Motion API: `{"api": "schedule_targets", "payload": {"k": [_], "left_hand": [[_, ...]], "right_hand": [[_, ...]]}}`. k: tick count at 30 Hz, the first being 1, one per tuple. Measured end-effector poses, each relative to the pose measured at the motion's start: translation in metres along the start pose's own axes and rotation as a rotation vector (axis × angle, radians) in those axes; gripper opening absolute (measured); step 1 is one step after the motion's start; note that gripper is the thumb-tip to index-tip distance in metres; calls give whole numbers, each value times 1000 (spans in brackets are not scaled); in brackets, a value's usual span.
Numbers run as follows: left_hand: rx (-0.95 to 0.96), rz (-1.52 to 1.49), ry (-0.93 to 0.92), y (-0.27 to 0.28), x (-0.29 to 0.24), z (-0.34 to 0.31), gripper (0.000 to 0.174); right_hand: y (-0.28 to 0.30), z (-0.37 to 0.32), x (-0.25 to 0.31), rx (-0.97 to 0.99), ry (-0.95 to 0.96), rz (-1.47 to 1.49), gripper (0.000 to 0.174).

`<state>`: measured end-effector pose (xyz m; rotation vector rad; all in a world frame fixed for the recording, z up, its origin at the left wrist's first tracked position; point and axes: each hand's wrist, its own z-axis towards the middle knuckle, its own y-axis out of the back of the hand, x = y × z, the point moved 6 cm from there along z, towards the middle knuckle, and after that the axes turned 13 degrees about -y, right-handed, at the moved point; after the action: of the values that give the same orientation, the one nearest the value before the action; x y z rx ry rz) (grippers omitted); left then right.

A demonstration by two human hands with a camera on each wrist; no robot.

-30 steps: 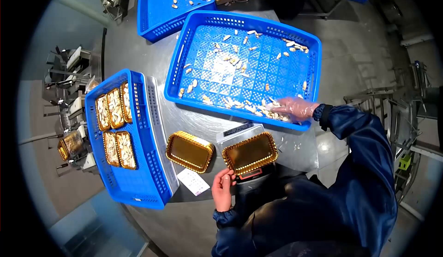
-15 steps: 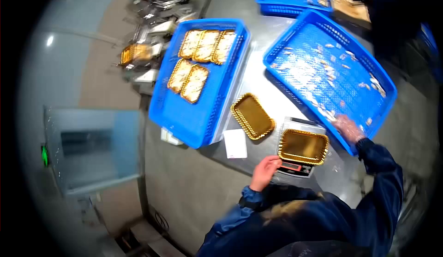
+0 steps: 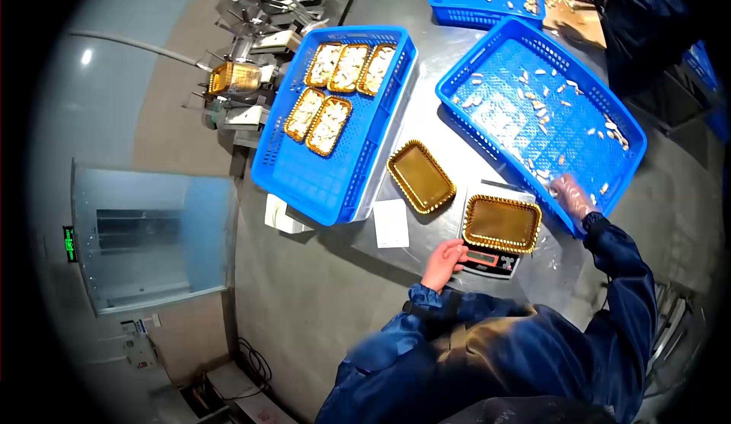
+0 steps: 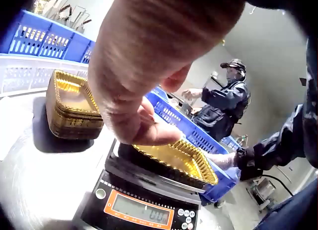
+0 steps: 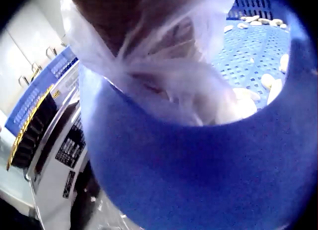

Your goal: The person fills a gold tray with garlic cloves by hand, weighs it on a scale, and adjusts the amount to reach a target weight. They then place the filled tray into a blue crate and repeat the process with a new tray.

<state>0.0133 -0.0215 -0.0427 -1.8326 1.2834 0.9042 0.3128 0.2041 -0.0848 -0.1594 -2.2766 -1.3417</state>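
In the head view, my bare left hand (image 3: pixel 444 264) is beside the near left corner of a gold tray (image 3: pixel 502 224) on a digital scale (image 3: pixel 491 264). Loosely bent fingers overlap the tray's rim in the left wrist view; contact is unclear. A plastic-gloved right hand (image 3: pixel 572 198) reaches over the near wall of a large blue crate (image 3: pixel 487 146), among small pale pieces (image 3: pixel 541 108). In the right wrist view, the crate wall hides those fingertips, so any grip is unclear; pale pieces (image 5: pixel 246 106) lie beside the glove (image 5: pixel 184 91).
Stacked gold trays (image 3: pixel 421 177) and white paper (image 3: pixel 391 224) lie left of the scale. Farther left, a blue crate (image 3: pixel 293 188) contains several filled gold trays (image 3: pixel 329 125). Another blue crate (image 3: pixel 464 14) and a person (image 3: pixel 647 12) are at the back right.
The head view has swung left, shifting the table and crates rightward in the picture. My left hand remains by the scale's tray, and the gloved hand remains at the crate's near side.
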Motion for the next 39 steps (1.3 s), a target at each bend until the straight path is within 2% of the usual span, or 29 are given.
{"api": "schedule_targets", "payload": {"k": [2,4,8,10,11,12,13,14,15,16,18,20,21,22,24,26,28,30,31,34,35,36,39], "left_hand": [[-3,-20,27,-1,2,0,32],[-3,-7,-4,-3,1,10,31],[-109,-13,-21,1,5,13,32],[-115,-17,-14,1,9,13,33],[-126,-26,-12,1,9,13,34],[-108,-28,-8,2,14,16,35],[-95,-40,-10,1,17,18,36],[-83,-52,-11,0,19,19,36],[-70,-38,-5,-2,18,20,35],[-72,-32,-7,-3,17,20,35],[-75,-14,3,-4,14,17,35],[-69,-23,12,-4,13,17,35],[-68,-27,13,-3,14,16,34],[-68,-34,10,-2,15,17,34],[-71,-47,19,0,17,13,33],[-80,-45,24,2,18,13,31],[-88,-52,41,2,19,11,29],[-96,-14,75,4,21,11,27],[-73,9,87,4,21,12,25],[-5,27,150,0,28,8,25],[18,56,154,-2,29,7,26],[19,53,157,-4,32,6,26],[92,75,201,-13,38,2,29]], "right_hand": [[-19,17,-42,-96,-14,23,28],[-11,14,-59,-297,135,44,31],[30,4,-31,-261,-165,175,42],[50,-10,5,-323,-73,335,46],[43,-9,13,-179,-90,555,47],[41,-13,36,-131,-24,650,45],[43,-18,68,-89,-52,635,47],[48,-25,95,-148,137,535,46],[50,-36,121,-166,208,419,46],[39,-38,136,-100,324,416,46],[17,-46,161,61,408,289,52],[2,-53,173,180,335,186,58],[0,-52,168,142,379,93,61],[13,-53,155,86,441,230,52],[54,-47,132,-18,289,342,45],[72,-32,63,-207,0,311,39],[54,-18,-30,-233,-127,-45,41],[36,-21,-76,51,-598,-330,48],[33,-17,-71,-61,-480,-272,58],[5,-12,-67,-21,-487,-197,60],[9,-18,-60,-104,-503,-122,61],[10,-20,-60,-36,-603,34,60],[-1,-19,-69,27,-530,108,57]]}}
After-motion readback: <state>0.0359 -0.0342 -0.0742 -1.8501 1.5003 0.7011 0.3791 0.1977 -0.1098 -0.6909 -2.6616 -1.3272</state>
